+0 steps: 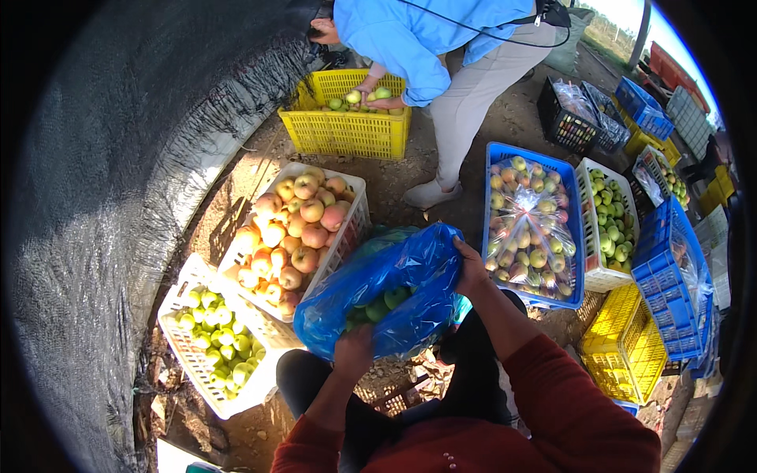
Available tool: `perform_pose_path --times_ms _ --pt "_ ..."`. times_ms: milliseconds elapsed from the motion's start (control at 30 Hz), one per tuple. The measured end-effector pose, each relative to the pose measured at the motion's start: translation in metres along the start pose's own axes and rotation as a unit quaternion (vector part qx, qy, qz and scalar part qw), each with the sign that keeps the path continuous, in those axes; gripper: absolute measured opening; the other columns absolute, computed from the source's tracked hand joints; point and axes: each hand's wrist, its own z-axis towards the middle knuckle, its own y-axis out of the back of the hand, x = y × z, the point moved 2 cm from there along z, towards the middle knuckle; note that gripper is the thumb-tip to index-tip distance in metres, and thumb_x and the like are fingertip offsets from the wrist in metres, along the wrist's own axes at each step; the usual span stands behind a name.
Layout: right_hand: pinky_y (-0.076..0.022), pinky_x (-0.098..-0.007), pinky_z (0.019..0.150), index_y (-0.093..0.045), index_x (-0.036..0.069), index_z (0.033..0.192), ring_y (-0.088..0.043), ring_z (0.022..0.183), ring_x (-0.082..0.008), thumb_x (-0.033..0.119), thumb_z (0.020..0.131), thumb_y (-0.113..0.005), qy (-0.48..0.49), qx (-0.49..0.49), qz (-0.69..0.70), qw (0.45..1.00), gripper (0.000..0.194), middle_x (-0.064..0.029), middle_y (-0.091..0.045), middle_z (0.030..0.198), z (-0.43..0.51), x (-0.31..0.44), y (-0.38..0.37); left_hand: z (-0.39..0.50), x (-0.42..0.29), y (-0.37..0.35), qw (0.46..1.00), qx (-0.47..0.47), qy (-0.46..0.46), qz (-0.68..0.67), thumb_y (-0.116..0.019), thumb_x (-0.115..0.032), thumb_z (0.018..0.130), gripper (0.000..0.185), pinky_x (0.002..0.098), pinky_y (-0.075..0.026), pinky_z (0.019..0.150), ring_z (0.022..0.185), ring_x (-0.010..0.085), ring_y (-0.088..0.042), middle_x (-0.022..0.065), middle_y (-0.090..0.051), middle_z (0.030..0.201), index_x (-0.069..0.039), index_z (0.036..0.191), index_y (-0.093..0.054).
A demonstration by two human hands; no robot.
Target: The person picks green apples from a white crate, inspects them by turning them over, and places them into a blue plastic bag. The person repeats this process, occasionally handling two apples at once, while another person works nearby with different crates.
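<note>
Before my knees is a blue plastic bag [331,313] with several green apples [378,307] showing through its opening. My left hand [353,350] grips the bag's near edge, fingers partly hidden. At the upper right corner, my right hand [470,267] is closed on the bag's rim and holds it raised. Left of the bag stands a white plastic crate [358,222] heaped with reddish-yellow apples [304,236]. Nearer to me on the left, another white crate [183,349] holds green apples [222,343]. What supports the bag from below is mostly hidden.
Ahead, a co-worker in a blue jacket [390,41] bends over a yellow crate [346,133], both hands on green apples. To the right stand a blue crate [489,207] of bagged apples, a white crate [591,236], and yellow crates [621,349]. Dark netting [106,207] hangs at left.
</note>
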Motion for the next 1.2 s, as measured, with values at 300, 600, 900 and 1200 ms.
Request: perform_pose_path --times_ms 300,600,900,1200 --pt "-0.0398 -0.0542 0.105 -0.05 0.005 0.134 -0.055 0.118 -0.0364 0.043 0.091 -0.062 0.009 -0.015 -0.021 1.0 0.059 -0.0177 -0.056 0.132 0.0065 -0.0009 0.0013 0.0023 0.0025 0.0013 1.0 -0.001 -0.006 0.01 -0.061 -0.014 0.08 0.015 0.0452 -0.051 0.06 0.075 0.0342 -0.063 0.0142 -0.062 0.084 -0.008 0.094 -0.059" --pt "-0.0402 -0.0529 0.105 -0.051 0.004 0.133 -0.054 0.119 -0.0358 0.043 0.092 -0.06 0.003 -0.016 -0.034 0.999 0.057 -0.0175 -0.056 0.132 0.0059 -0.0011 0.0009 0.0041 -0.0009 0.0067 0.998 0.055 0.032 -0.008 -0.063 -0.011 0.081 0.013 0.048 -0.051 0.065 0.076 0.039 -0.063 0.0182 -0.062 0.081 -0.006 0.089 -0.055" --pt "-0.0411 -0.0541 0.103 -0.055 0.008 0.13 -0.057 0.115 -0.0357 0.042 0.091 -0.06 0.006 -0.055 -0.046 0.997 0.052 -0.015 -0.06 0.128 0.0044 0.0013 0.0025 0.0039 -0.001 0.0068 1.0 0.012 0.016 -0.009 -0.062 -0.011 0.082 0.012 0.0445 -0.052 0.065 0.077 0.035 -0.064 0.0139 -0.063 0.084 -0.008 0.093 -0.058" --pt "-0.0467 -0.0473 0.1 -0.055 0.008 0.131 -0.061 0.11 -0.0317 0.037 0.093 -0.056 0.037 -0.023 -0.081 0.996 0.048 -0.0124 -0.063 0.124 0.0064 0.0022 0.0013 0.0035 -0.0009 0.0063 1.0 -0.003 -0.014 -0.016 -0.063 -0.01 0.079 0.016 0.0417 -0.053 0.064 0.076 0.0326 -0.065 0.0129 -0.064 0.084 -0.007 0.094 -0.062"
